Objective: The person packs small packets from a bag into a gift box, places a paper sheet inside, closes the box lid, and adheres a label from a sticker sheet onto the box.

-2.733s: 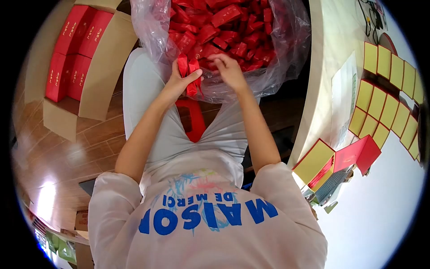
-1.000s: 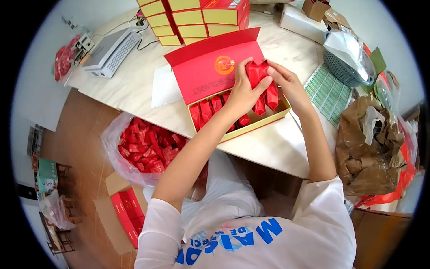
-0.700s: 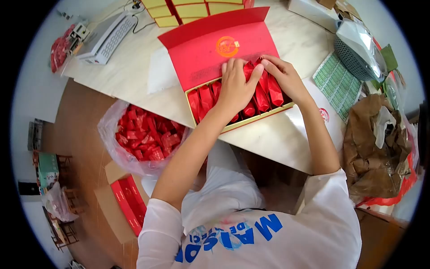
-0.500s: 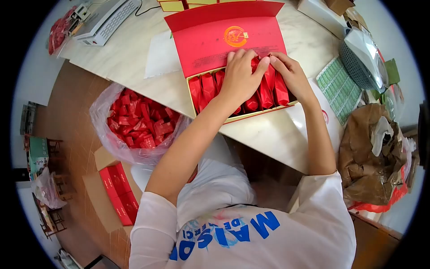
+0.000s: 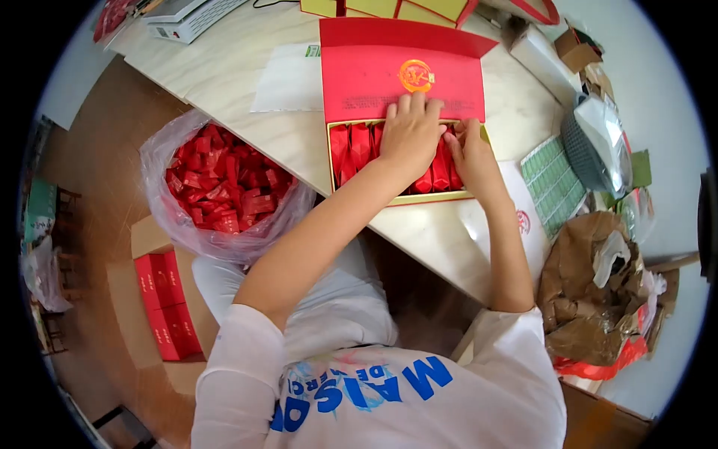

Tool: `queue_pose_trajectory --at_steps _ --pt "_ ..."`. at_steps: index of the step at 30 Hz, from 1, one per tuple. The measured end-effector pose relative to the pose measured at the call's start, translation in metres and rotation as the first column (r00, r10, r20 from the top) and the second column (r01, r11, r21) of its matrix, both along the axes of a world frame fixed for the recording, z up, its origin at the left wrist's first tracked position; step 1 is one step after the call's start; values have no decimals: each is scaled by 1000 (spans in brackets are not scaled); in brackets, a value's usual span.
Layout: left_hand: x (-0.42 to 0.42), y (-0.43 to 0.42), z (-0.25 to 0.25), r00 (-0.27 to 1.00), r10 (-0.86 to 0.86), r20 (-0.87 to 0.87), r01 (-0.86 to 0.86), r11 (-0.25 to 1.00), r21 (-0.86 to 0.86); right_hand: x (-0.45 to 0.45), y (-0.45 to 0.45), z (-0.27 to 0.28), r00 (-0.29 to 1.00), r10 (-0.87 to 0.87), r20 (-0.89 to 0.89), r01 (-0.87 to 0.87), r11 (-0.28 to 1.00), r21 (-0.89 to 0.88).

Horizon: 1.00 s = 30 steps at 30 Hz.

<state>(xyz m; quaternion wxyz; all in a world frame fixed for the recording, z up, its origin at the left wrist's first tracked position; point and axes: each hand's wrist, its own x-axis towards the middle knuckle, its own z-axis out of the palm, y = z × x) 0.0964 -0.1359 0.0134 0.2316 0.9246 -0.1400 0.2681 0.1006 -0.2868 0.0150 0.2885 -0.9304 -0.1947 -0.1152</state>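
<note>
A red box (image 5: 330,161) with a yellow rim lies on the table, its lid (image 5: 366,75) raised at the back. Shiny red packets (image 5: 360,146) stand side by side in a row inside it. My left hand (image 5: 413,136) reaches over the middle of the row, its fingers bent over the packets near the lid and its thumb to the right. At the right end, my right hand (image 5: 473,159) has its fingers closed around the top of a packet (image 5: 453,178). The hands nearly touch, and their fingers partly hide the packets they grip.
A clear plastic bag (image 5: 153,161) full of small red packets hangs at the table's left edge. Below it, a cardboard carton (image 5: 123,292) holds red boxes (image 5: 168,303). Green label sheets (image 5: 552,183), a grey basket (image 5: 591,146) and a crumpled brown bag (image 5: 583,284) lie right.
The whole view has shifted and turned slightly. My right hand has moved lower over the right end of the row, and the packets raised between my hands sit lower in the box.
</note>
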Motion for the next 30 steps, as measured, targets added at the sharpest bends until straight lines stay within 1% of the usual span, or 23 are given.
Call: queue_pose_trajectory --at_steps 1,2,3,4,5,6,8,10,11,12,13,14,16,17,18,20,22,23,24,25,26,28,30 --pt "-6 6 2 1000 -2 6 3 995 -98 0 0 -3 995 -19 99 19 1000 6" --pt "-13 15 5 1000 -9 10 11 981 -194 0 0 2 994 -10 109 11 1000 -9" --pt "-21 32 9 1000 -23 -16 19 974 -225 -1 0 6 993 -95 70 96 995 -13" --pt "-29 51 8 999 -27 37 36 959 -282 -2 0 6 983 -181 23 182 983 -21" --pt "-41 70 10 999 -39 32 48 912 -408 0 -1 5 977 -214 14 214 976 -27" --pt "-55 86 5 1000 -2 22 13 873 -487 -3 1 7 978 -207 5 207 977 -43" --pt "-77 104 -14 998 26 -51 -53 757 -652 -6 9 15 960 -268 -80 251 951 -179" --pt "-100 102 -37 950 -74 -303 -180 662 -728 -11 19 16 964 -239 -113 213 956 -202" --pt "-107 95 -34 932 -271 -241 -51 560 -827 -14 26 18 964 -222 -146 186 956 -226" --pt "-110 82 -40 928 -209 -309 -109 639 -761 -18 31 21 962 -207 -178 159 954 -252" --pt "-110 78 -45 918 -224 -327 -127 615 -778 -23 38 28 953 -217 -211 150 944 -293" --pt "-110 76 -44 908 -241 -343 -142 592 -793 -25 40 30 958 -205 -202 135 940 -313" --pt "-108 74 -48 898 -262 -353 -115 635 -764 -25 43 32 949 -204 -240 119 938 -325" --pt "-112 74 -42 876 -301 -378 -140 590 -795 -24 42 32 941 -209 -266 113 935 -336" --pt "-114 74 -43 877 -306 -370 -127 596 -793 -22 41 28 945 -190 -265 90 934 -347" --pt "-112 75 -45 865 -318 -389 -127 612 -781 -18 39 19 953 -195 -230 115 940 -323" --pt "-111 79 -45 867 -365 -339 -80 570 -818 -19 47 31 919 -273 -284 123 884 -451" --pt "-113 87 -46 869 -383 -312 -70 531 -845 -19 47 28 950 -256 -178 137 854 -501" --pt "-115 91 -48 905 -335 -261 -82 465 -881 -27 61 31 981 -193 26 181 858 -480" --pt "-118 102 -54 945 -265 -192 -62 433 -899 -33 75 42 955 -292 44 269 802 -534" --pt "-120 115 -58 973 -195 -124 -35 403 -914 -38 85 46 962 -224 154 271 824 -498" --pt "-126 143 -80 989 -41 -145 -129 271 -954 -58 131 58 948 -5 318 93 960 -263" --pt "-139 185 -90 964 -17 -266 -262 116 -958 -75 183 47 960 104 259 -107 994 -3"
